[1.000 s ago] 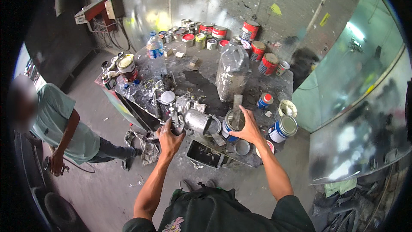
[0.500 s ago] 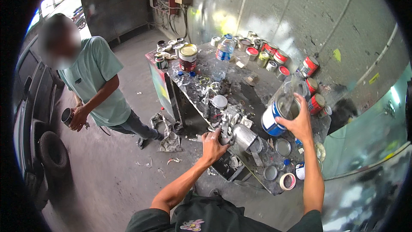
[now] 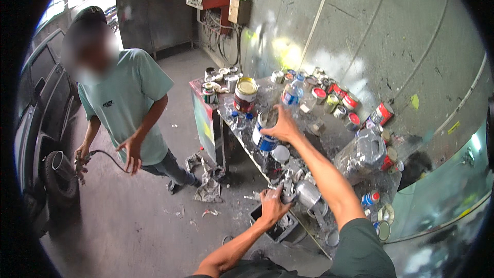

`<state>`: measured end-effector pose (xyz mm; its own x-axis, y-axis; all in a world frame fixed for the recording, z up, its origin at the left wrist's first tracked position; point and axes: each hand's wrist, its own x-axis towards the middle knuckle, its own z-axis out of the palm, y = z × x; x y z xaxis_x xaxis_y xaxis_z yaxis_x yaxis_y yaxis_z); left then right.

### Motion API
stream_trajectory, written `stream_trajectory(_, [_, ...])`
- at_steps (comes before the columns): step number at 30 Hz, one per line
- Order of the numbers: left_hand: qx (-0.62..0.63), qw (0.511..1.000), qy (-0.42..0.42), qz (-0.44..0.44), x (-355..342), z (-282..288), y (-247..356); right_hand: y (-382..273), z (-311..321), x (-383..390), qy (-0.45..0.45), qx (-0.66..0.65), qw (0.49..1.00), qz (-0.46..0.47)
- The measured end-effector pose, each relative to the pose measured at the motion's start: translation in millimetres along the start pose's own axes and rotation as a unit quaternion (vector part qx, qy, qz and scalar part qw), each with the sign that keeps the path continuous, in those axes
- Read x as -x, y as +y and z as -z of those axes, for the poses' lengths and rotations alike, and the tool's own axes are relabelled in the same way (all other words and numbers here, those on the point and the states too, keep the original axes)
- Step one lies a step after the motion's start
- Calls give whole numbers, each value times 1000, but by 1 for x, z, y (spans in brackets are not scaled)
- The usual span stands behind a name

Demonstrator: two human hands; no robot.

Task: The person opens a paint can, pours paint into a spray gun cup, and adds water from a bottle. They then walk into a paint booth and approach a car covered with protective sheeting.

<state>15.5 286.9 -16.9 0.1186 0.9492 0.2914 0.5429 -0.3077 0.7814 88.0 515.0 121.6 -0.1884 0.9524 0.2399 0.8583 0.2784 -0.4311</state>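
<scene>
My right hand (image 3: 282, 126) grips a blue-and-white paint can (image 3: 264, 141) over the far left part of the bench, fingers around its upper side. Close behind the can is a large paint can with a yellowish lid (image 3: 246, 90). At the bench's near edge, my left hand (image 3: 274, 206) is closed on a spray gun; most of the gun's body is hidden by the fingers. Its silver metal cup (image 3: 309, 194) lies tilted to the right of that hand. A round pale lid (image 3: 280, 154) rests just below the held can.
A cluttered bench (image 3: 226, 110) carries several paint cans, a water bottle (image 3: 293, 92) and a large clear plastic jug (image 3: 363, 154). To the left, a co-worker (image 3: 128, 108) stands holding a spray gun with hose (image 3: 82, 164). Crumpled paper (image 3: 208, 188) lies on the floor.
My right hand has carried the blue-and-white can leftward across the bench. The left hand stays on the spray gun. The co-worker's hands have moved apart, one lowered with a spray gun.
</scene>
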Motion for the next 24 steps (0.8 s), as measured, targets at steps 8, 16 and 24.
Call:
stream_trajectory(8, [14,1000,1,17,-9,6,-10,2,-72,-38,-82,-15,996,-39])
stream_trajectory(16, [16,1000,-18,3,-25,5,-4,23,-82,-47,-121,-25,991,-42])
stream_trajectory(24, [-1,999,-4,-54,-31,-7,-2,6,81,24,36,-117,991,58])
